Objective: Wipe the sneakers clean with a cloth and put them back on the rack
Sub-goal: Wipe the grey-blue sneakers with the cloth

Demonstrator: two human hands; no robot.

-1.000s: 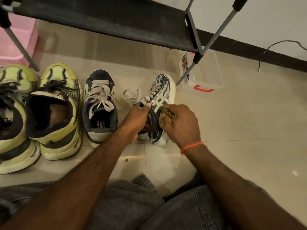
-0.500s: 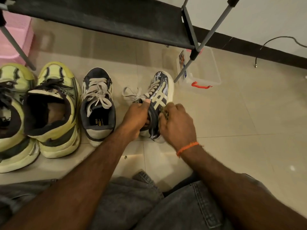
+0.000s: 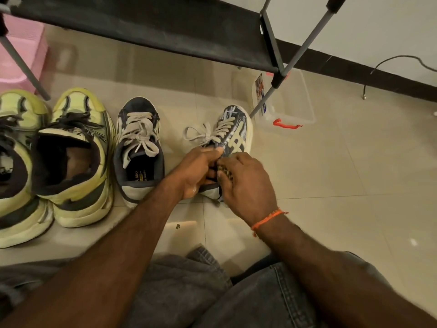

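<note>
Right hand (image 3: 246, 181) slid up the tilted sneaker (image 3: 234, 136), curled on a cloth (image 3: 224, 172), left hand (image 3: 198, 171) gripping its collar

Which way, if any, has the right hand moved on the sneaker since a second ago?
Yes. The right hand, gripping the cloth, slid slightly left along the held sneaker toward the left hand, nearer the laced sneaker beside it.

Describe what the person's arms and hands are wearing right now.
Both forearms are bare, with no sleeves or gloves in view. The left hand shows no rings or bands. The right hand has a thin orange thread bracelet tied at the wrist, a short end hanging loose.
</note>
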